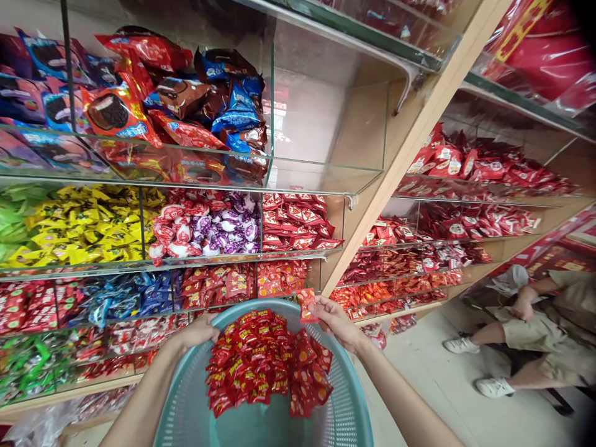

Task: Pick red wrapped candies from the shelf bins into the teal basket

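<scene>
A teal plastic basket (pixel 351 397) holds many small red candy packets (pixel 254 360), heaped toward its far side. My left hand (pixel 198 332) is closed on the basket's far left rim. Above the far right rim, my right hand (pixel 335 320) pinches one red packet (pixel 307 305) between thumb and fingers. Just beyond the basket, a shelf compartment holds similar red packets (pixel 280 277), with more red packets (pixel 218 284) in the compartment to its left.
Glass-fronted shelves (pixel 186 264) of wrapped sweets rise ahead, with a slanting wooden upright (pixel 410 149) at their right end. Further shelves of red packets (pixel 493 161) continue right. A seated person (pixel 535 335) is at the right, above the pale floor (pixel 428 372).
</scene>
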A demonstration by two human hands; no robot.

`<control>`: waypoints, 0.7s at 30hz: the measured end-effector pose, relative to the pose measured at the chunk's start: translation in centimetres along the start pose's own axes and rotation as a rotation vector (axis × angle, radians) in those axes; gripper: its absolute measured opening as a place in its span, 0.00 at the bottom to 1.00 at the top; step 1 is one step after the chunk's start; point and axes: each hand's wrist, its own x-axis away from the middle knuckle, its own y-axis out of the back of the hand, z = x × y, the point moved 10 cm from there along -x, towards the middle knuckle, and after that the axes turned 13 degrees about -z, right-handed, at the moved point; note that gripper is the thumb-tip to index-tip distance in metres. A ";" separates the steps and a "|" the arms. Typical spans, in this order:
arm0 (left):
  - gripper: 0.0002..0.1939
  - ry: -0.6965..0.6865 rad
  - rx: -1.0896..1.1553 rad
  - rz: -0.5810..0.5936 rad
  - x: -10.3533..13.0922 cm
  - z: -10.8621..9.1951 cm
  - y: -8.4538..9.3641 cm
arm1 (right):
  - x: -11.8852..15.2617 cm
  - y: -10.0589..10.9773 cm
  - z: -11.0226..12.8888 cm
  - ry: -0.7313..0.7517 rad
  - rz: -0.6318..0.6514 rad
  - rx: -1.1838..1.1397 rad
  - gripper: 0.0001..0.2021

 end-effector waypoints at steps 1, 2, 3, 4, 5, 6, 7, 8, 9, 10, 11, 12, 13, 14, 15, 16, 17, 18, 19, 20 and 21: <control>0.13 0.012 -0.003 -0.006 0.1 0.1 0.0 | 0.1 0.5 -0.1 -0.001 -0.024 0.018 0.17; 0.13 0.019 -0.001 -0.013 0.1 0.1 0.1 | 0.3 0.9 -0.2 0.000 -0.046 0.039 0.17; 0.13 0.024 0.005 -0.018 0.1 0.2 0.1 | 0.4 1.4 -0.3 0.012 -0.059 0.068 0.17; 0.13 0.027 0.014 -0.018 0.1 0.2 0.1 | 0.6 1.7 -0.3 0.039 -0.065 0.111 0.17; 0.13 0.028 0.023 -0.013 0.0 0.3 0.1 | 0.8 2.1 -0.3 0.084 -0.072 0.173 0.16; 0.13 0.028 0.031 -0.009 0.0 0.4 0.0 | 0.9 2.5 -0.3 0.141 -0.085 0.255 0.15; 0.14 0.027 0.036 -0.005 -0.2 0.5 0.0 | 1.1 2.9 -0.3 0.199 -0.109 0.352 0.15; 0.16 0.025 0.041 -0.004 -0.3 0.6 0.0 | 1.2 3.4 -0.4 0.247 -0.142 0.453 0.14; 0.17 0.023 0.044 -0.005 -0.4 0.7 0.1 | 1.3 3.8 -0.7 0.279 -0.177 0.545 0.14; 0.18 0.022 0.046 -0.007 -0.5 0.7 0.1 | 1.5 4.3 -1.0 0.294 -0.211 0.620 0.14; 0.19 0.024 0.047 -0.006 -0.5 0.8 0.1 | 1.6 4.6 -1.3 0.298 -0.237 0.671 0.13; 0.19 0.026 0.047 -0.005 -0.5 0.8 0.1 | 1.8 4.9 -1.5 0.296 -0.254 0.698 0.13; 0.19 0.026 0.044 -0.002 -0.5 0.8 0.1 | 2.0 5.0 -1.7 0.292 -0.266 0.707 0.12; 0.18 0.022 0.041 0.002 -0.4 0.7 0.1 | 2.2 5.1 -1.9 0.285 -0.269 0.704 0.13; 0.16 0.015 0.037 0.004 -0.4 0.7 0.0 | 2.4 5.0 -2.0 0.274 -0.268 0.692 0.14; 0.15 0.006 0.034 0.004 -0.4 0.7 0.0 | 2.7 4.8 -2.3 0.258 -0.259 0.678 0.15; 0.13 0.000 0.033 0.005 -0.5 0.7 0.0 | 2.9 4.5 -2.5 0.241 -0.245 0.665 0.16; 0.12 -0.005 0.036 0.007 -0.6 0.8 0.0 | 3.2 4.0 -2.9 0.226 -0.229 0.654 0.16; 0.12 -0.010 0.042 0.009 -0.7 0.9 0.0 | 3.6 3.5 -3.2 0.214 -0.214 0.650 0.16; 0.12 -0.011 0.050 0.012 -0.9 1.1 -0.1 | 3.9 3.0 -3.6 0.206 -0.206 0.652 0.14; 0.13 -0.012 0.056 0.016 -1.0 1.3 -0.1 | 4.4 2.5 -3.9 0.204 -0.197 0.660 0.13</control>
